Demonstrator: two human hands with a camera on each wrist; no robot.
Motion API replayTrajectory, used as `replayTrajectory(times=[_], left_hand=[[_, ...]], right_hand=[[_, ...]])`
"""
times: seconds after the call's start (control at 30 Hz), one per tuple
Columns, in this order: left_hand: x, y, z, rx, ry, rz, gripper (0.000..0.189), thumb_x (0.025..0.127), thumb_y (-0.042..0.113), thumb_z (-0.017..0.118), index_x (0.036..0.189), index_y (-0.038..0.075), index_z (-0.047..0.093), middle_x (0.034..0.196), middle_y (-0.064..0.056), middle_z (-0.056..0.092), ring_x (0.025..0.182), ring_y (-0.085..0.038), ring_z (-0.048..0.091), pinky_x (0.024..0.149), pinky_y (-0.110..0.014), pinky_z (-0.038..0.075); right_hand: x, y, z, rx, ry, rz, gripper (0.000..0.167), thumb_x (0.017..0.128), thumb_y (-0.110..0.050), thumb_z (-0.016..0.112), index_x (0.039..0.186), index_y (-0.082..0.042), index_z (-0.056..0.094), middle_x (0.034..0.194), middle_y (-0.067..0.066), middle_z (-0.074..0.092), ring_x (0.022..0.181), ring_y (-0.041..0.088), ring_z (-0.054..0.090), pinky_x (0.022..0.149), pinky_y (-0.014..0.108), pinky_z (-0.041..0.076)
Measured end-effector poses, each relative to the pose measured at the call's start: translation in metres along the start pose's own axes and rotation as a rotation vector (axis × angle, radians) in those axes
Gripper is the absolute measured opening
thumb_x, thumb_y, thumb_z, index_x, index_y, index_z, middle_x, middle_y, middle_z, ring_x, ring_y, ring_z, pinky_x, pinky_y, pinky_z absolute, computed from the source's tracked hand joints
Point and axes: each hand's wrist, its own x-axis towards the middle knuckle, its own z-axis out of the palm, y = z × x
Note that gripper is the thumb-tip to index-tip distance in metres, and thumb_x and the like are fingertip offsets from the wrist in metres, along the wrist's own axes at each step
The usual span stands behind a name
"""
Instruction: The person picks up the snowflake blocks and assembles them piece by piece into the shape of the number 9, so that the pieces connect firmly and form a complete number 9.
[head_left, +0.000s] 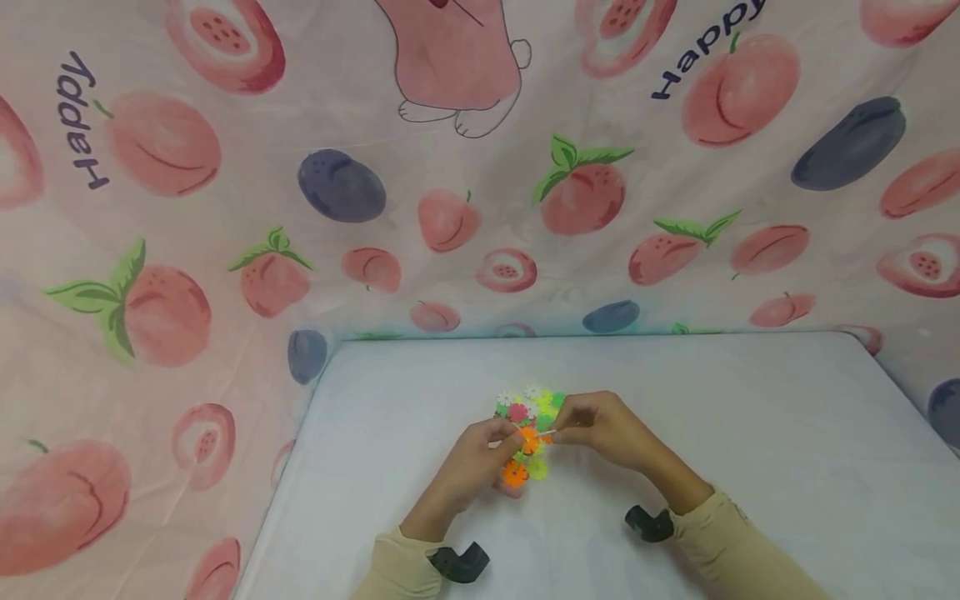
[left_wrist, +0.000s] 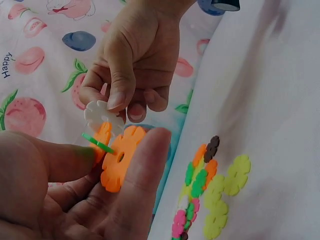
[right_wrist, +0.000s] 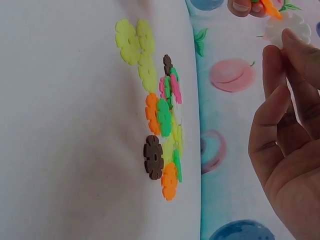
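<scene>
Above the table, my left hand [head_left: 480,462] grips flower-shaped plastic snap discs between thumb and fingers. In the left wrist view these are an orange snap disc [left_wrist: 112,172] facing the camera, a second orange one [left_wrist: 103,131], and a thin green one [left_wrist: 97,142] seen edge-on across them. My right hand [head_left: 607,429] pinches a white snap disc [right_wrist: 287,27] by its edge between thumb and index finger. The white disc is right at the orange pieces and overlaps them in the left wrist view; whether it is slotted in, I cannot tell.
Loose snap discs in several colours lie in a pile beneath and beyond the hands, including a pink one [head_left: 518,412], a brown one [right_wrist: 154,159] and a yellow-green one [left_wrist: 238,175]. A white-covered table [head_left: 712,400] meets a fruit-print curtain [head_left: 450,158] at its back edge.
</scene>
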Motion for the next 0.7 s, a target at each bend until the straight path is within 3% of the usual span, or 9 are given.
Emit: replayTrajectory(times=[0.2, 0.37, 0.53, 0.7], left_hand=[[-0.001, 0.0005, 0.0036, 0.036, 0.048, -0.001, 0.017, 0.102, 0.025, 0.061, 0.103, 0.008, 0.065, 0.139, -0.018, 0.058, 0.05, -0.016, 0.058, 0.052, -0.041, 0.061], [-0.0024, 0.0009, 0.0072, 0.041, 0.083, -0.008, 0.015, 0.102, 0.023, 0.061, 0.101, 0.009, 0.065, 0.138, -0.019, 0.06, 0.053, -0.013, 0.053, 0.051, -0.039, 0.06], [-0.004, 0.0022, 0.0095, 0.012, 0.089, -0.004, 0.015, 0.101, 0.021, 0.063, 0.102, 0.006, 0.065, 0.136, -0.02, 0.06, 0.054, -0.012, 0.049, 0.05, -0.039, 0.06], [-0.0047, 0.002, 0.01, 0.012, 0.085, -0.008, 0.016, 0.101, 0.021, 0.063, 0.103, 0.006, 0.065, 0.137, -0.02, 0.06, 0.056, -0.013, 0.053, 0.05, -0.038, 0.06]], right_hand=[[-0.0006, 0.0008, 0.0032, -0.008, 0.002, -0.026, 0.006, 0.086, -0.01, 0.081, 0.086, -0.011, 0.075, 0.084, -0.003, 0.073, 0.081, 0.015, 0.067, 0.073, 0.028, 0.058], [-0.0008, 0.0012, 0.0054, -0.025, 0.017, -0.045, 0.014, 0.084, -0.009, 0.082, 0.08, -0.018, 0.073, 0.08, -0.003, 0.071, 0.079, 0.012, 0.065, 0.071, 0.025, 0.056], [-0.0009, -0.0009, 0.006, -0.01, 0.013, -0.085, 0.015, 0.083, -0.006, 0.082, 0.08, -0.016, 0.072, 0.079, 0.0, 0.07, 0.077, 0.011, 0.065, 0.069, 0.025, 0.055], [-0.0009, 0.0009, 0.0066, 0.014, -0.001, -0.104, 0.015, 0.083, -0.004, 0.081, 0.08, -0.013, 0.07, 0.083, 0.003, 0.072, 0.081, 0.011, 0.068, 0.071, 0.026, 0.057]])
